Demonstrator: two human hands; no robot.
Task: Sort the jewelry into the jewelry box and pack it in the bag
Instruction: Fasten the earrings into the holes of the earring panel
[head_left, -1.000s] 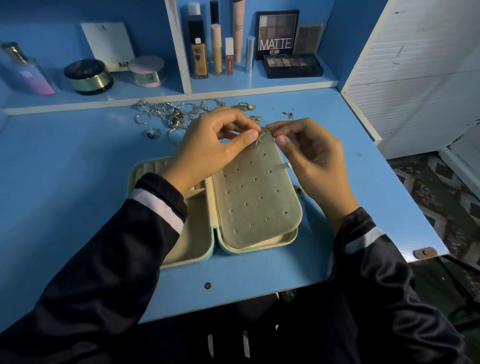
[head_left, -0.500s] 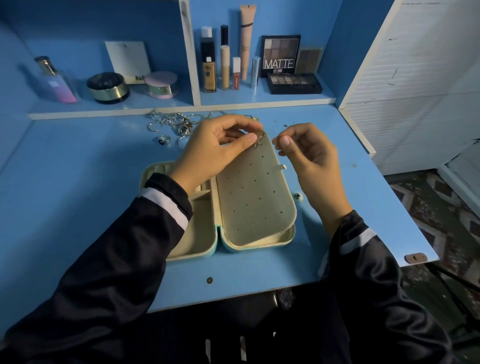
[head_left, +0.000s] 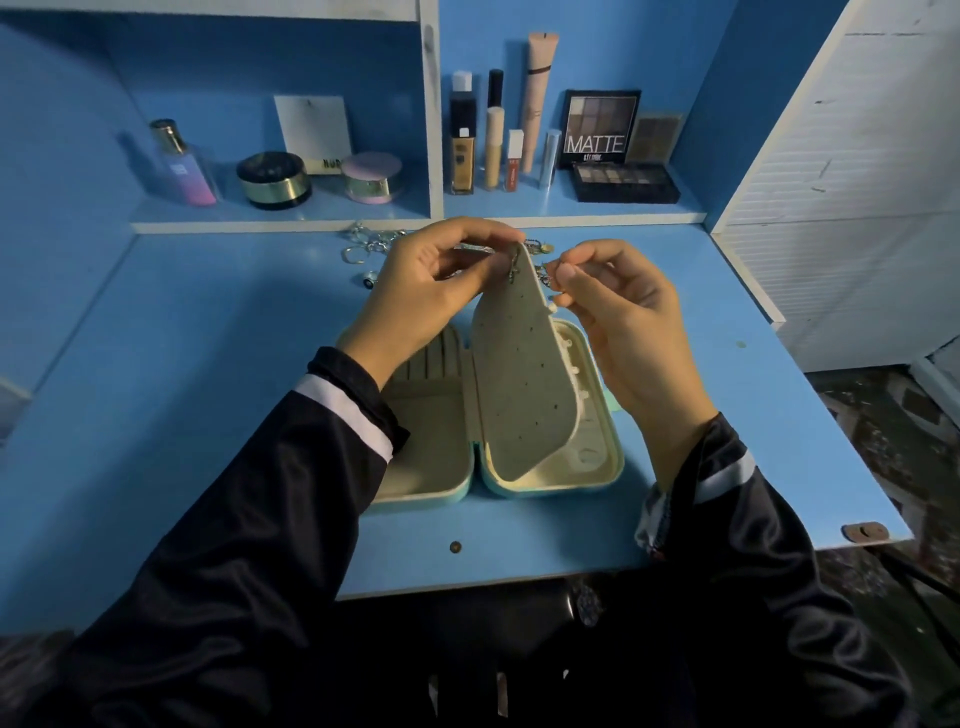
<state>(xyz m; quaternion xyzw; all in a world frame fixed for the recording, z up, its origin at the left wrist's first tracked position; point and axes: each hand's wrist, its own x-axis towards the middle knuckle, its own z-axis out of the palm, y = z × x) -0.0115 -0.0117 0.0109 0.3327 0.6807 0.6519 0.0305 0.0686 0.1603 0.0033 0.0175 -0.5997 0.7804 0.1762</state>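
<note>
An open cream and teal jewelry box (head_left: 597, 475) lies on the blue desk in front of me. Its perforated earring panel (head_left: 524, 374) stands lifted, tilted up on its hinge. My left hand (head_left: 431, 291) pinches the panel's top edge, where a small dangling earring (head_left: 514, 265) hangs. My right hand (head_left: 618, 312) sits behind the panel's top right edge with fingers curled, pinching something small that I cannot make out. A pile of silver rings and chains (head_left: 371, 244) lies at the back of the desk, partly hidden by my hands.
The shelf behind holds a perfume bottle (head_left: 182, 163), two round jars (head_left: 272, 179), several makeup tubes (head_left: 498, 135) and eyeshadow palettes (head_left: 623, 182). A white slatted panel (head_left: 852, 171) stands at right. The desk's front edge (head_left: 519, 577) is near my body.
The earring panel, flat over the box's right half before, has been swung upright by my hands. The camera view has shifted and both hands have risen slightly.
</note>
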